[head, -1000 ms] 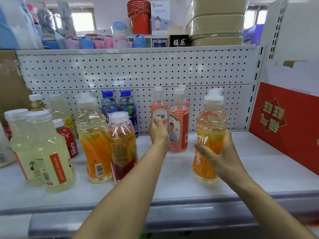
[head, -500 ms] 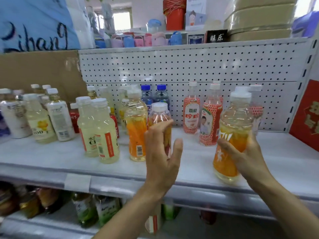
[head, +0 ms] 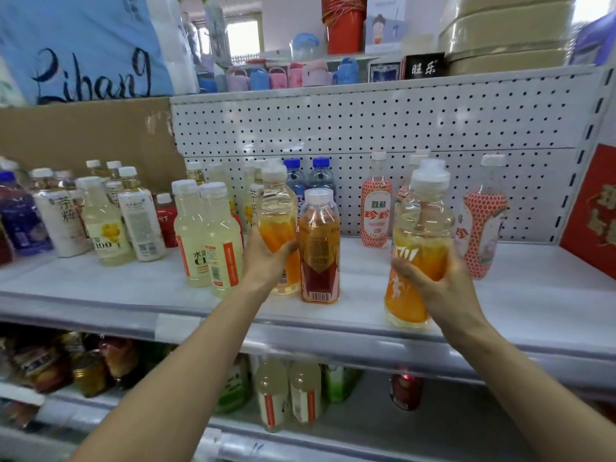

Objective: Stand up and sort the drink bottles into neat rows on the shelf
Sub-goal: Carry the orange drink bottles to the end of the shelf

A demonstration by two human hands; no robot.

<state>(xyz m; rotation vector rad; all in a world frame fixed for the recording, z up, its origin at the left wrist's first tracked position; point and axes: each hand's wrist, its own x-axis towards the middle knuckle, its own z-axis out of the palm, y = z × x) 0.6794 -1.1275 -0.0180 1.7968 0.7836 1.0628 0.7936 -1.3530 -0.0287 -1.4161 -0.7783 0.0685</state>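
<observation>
A person faces a white shop shelf [head: 516, 295] with a pegboard back panel [head: 366, 128], both bare forearms reaching forward from the bottom of the view. The left hand [head: 263, 261] wraps around the lower body of an orange drink bottle [head: 278, 221] with a clear top, thumb curling across its front; the bottle stands upright on the shelf, touching or just beside an orange-and-red labelled bottle [head: 319, 248] on its right. The right hand [head: 433, 285] grips a second orange drink bottle [head: 420, 235] with a white cap, fingers curled across its label; it stands upright near the shelf's front edge, well apart from the first.

Behind them, against the back panel, stand two blue-capped water bottles [head: 308, 178] and several red-and-white patterned lychee drink bottles [head: 376, 205]. To the left are two pale yellow drink bottles with orange label stripes [head: 210, 241], then a loose cluster of pale and white tea bottles [head: 100, 215]. A red box [head: 590, 215] sits at the far right. A lower shelf [head: 300, 425] holds more bottles and jars. Above, small pastel containers [head: 266, 76] line the top shelf.
</observation>
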